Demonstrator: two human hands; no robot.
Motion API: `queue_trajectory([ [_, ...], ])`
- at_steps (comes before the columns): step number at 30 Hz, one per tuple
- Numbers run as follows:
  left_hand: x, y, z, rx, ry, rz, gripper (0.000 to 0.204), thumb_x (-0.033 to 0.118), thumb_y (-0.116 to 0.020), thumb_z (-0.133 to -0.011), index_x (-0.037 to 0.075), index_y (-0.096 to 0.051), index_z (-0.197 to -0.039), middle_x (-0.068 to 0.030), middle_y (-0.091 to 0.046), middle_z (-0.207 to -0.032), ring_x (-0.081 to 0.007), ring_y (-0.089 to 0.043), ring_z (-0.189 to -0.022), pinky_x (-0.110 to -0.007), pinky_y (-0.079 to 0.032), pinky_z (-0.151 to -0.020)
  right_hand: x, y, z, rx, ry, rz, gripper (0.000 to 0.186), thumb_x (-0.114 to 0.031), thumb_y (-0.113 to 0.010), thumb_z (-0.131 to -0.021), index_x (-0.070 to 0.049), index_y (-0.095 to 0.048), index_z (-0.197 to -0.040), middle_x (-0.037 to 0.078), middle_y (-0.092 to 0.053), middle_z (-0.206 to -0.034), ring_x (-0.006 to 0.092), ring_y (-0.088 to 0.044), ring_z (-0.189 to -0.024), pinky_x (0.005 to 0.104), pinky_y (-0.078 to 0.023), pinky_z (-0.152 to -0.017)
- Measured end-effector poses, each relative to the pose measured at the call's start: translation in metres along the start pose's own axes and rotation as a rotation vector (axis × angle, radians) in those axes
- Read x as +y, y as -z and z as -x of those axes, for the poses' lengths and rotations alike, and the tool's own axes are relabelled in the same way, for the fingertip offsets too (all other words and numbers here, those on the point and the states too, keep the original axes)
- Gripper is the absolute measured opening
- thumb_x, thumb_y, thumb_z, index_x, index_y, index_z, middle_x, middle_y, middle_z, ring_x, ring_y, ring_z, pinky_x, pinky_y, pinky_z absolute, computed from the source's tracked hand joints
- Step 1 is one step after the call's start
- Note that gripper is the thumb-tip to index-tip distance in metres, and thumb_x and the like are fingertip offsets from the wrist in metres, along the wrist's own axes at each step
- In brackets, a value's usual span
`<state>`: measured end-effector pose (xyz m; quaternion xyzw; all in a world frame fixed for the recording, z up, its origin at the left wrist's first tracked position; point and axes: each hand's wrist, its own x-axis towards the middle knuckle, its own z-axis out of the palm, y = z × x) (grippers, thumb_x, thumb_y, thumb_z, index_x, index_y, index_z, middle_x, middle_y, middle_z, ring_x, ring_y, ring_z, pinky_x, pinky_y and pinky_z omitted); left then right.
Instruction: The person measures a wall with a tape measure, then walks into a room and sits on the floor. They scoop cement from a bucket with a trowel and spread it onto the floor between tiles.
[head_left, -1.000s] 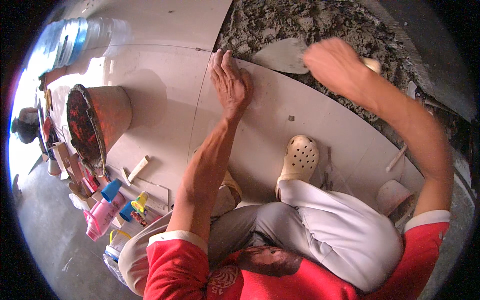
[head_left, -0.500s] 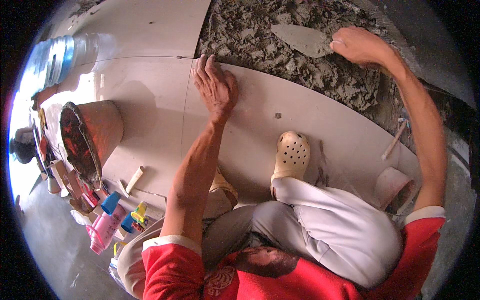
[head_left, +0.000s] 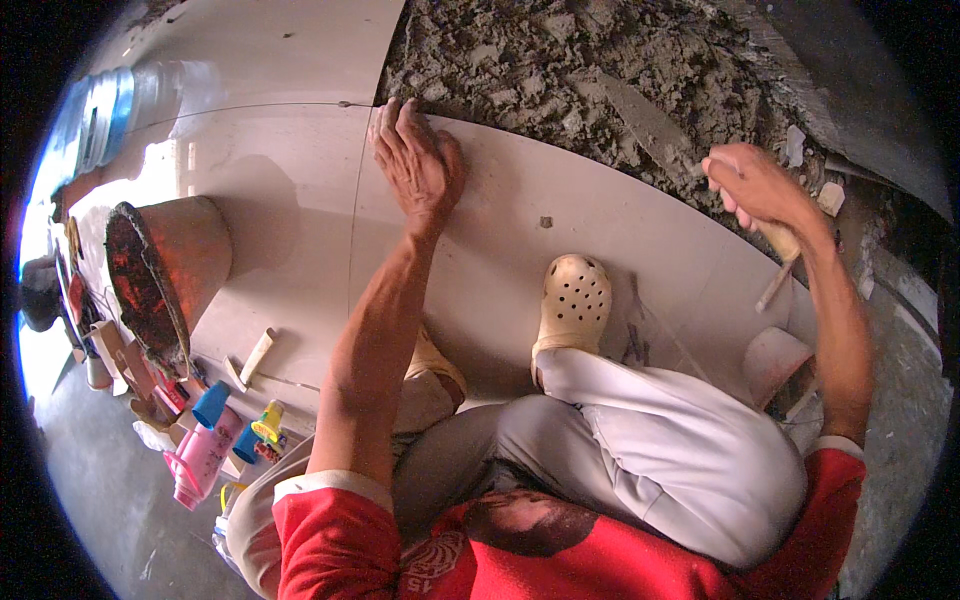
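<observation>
My left hand (head_left: pixel 416 165) lies flat on a large pale floor tile (head_left: pixel 500 210), its fingertips at the tile's far edge. Beyond that edge spreads a bed of rough grey mortar (head_left: pixel 530 70). My right hand (head_left: pixel 757 185) is closed round the handle of a pointing trowel at the mortar's right side. The trowel's blade (head_left: pixel 645 120) lies in the mortar, pointing away to the left, and its grey coating blends with the bed. A thin string (head_left: pixel 250 105) runs along the tile joint to the corner near my left fingers.
A mortar-crusted orange bucket (head_left: pixel 190 260) lies tipped at the left. Close by are a hammer-like tool (head_left: pixel 255 358), a pink jug (head_left: pixel 205 455) and blue cups. On the right sit a small pail (head_left: pixel 778 365) and a pale-handled tool (head_left: pixel 775 287). My clog (head_left: pixel 576 300) rests on the tile.
My right hand has moved down and toward me with the trowel, whose blade now points further away from me and sits lower in the mortar. My left hand stays on the tile edge.
</observation>
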<state>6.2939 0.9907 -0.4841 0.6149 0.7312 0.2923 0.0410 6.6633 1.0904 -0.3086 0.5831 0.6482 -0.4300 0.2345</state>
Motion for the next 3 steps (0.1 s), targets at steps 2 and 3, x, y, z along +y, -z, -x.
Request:
queue_trajectory([
  [2,0.0,0.0,0.0,-0.002,0.008,0.006,0.054,0.018,-0.056,-0.087,0.002,-0.042,-0.136,-0.0237,-0.041,-0.141,-0.0426,-0.034,-0.135,-0.055,-0.021,-0.115,0.0,-0.009,0.005,-0.122,-0.133,-0.267,0.039,-0.04,-0.05,-0.097,-0.004,-0.059,-0.084,0.011,-0.064,-0.068,0.0325,-0.061,-0.056,0.0452,-0.051,-0.059],
  [3,0.0,0.0,0.001,-0.008,0.018,0.011,0.055,0.018,-0.057,-0.087,0.002,-0.042,-0.137,-0.0237,-0.041,-0.141,-0.0427,-0.034,-0.135,-0.055,-0.021,-0.115,-0.002,-0.022,0.004,-0.151,-0.121,-0.29,0.039,-0.043,-0.051,-0.096,-0.007,-0.059,-0.086,0.01,-0.066,-0.071,0.0304,-0.062,-0.057,0.0482,-0.052,-0.061],
])
